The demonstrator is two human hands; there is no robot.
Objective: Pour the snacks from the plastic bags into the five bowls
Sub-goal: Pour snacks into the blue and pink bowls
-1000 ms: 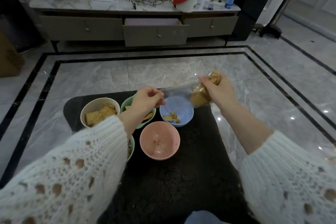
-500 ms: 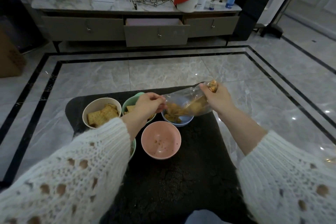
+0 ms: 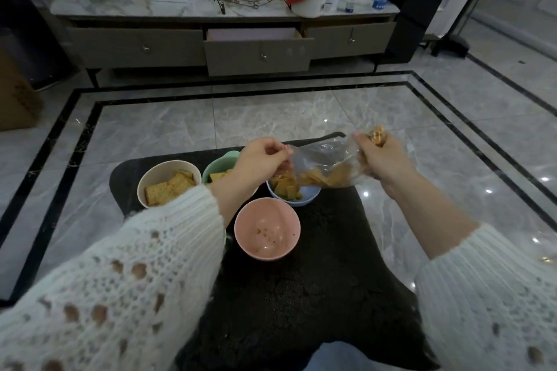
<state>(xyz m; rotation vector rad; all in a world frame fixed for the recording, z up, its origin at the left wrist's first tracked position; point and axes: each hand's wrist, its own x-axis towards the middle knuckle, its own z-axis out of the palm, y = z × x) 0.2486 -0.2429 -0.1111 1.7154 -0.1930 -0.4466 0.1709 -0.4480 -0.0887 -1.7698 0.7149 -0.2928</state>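
A clear plastic bag of orange snack pieces stretches between my hands, tilted down to the left. My left hand pinches the bag's open mouth over the blue bowl. My right hand grips the bag's raised closed end. Snack pieces lie in the blue bowl and slide along the bag toward it. The pink bowl holds only crumbs. The cream bowl holds square crackers. A green bowl with snacks is partly behind my left wrist. Another bowl is almost hidden under my left sleeve.
The bowls stand on a black fluffy rug on a grey marble floor. A low cabinet with an open middle drawer runs along the back wall, carrying a router, a wire rack, a kettle and a spray bottle.
My right hand has tipped the bag's closed end up. More snack pieces have slid out of the bag into the blue bowl, which held only a few a second ago.
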